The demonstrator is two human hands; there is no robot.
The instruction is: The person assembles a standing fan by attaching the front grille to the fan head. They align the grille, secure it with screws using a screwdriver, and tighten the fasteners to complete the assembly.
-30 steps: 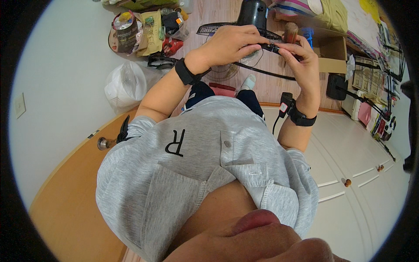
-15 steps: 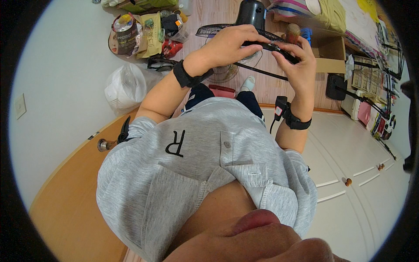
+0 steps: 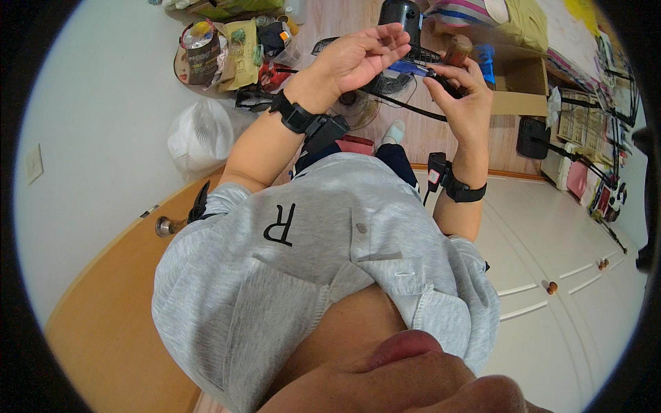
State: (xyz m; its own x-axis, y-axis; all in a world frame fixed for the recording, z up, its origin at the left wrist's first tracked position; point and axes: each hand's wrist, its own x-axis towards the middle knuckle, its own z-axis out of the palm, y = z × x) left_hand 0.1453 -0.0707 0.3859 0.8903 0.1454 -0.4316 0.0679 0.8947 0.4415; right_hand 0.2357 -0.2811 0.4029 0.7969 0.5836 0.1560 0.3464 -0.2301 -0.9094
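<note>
A black electric fan stands in front of me, with its dark motor housing at the top and a wire guard below it. My left hand is turned palm up over the guard, its fingers loosely bent and holding nothing visible. Beside its fingertips shows a blue, blade-like part. My right hand pinches a black strip-like piece at the fan's right side between thumb and fingers. A long black bar runs below the hands. What joins these parts is hidden.
An open cardboard box stands to the right, near a brown round-topped object. Bags and small goods crowd the far left. A white plastic-wrapped bundle lies by the wall; white cabinet doors are at the right.
My left hand has come off the black piece, lifted a little and rolled palm up. The blue part now shows between the hands. My right hand keeps its pinch.
</note>
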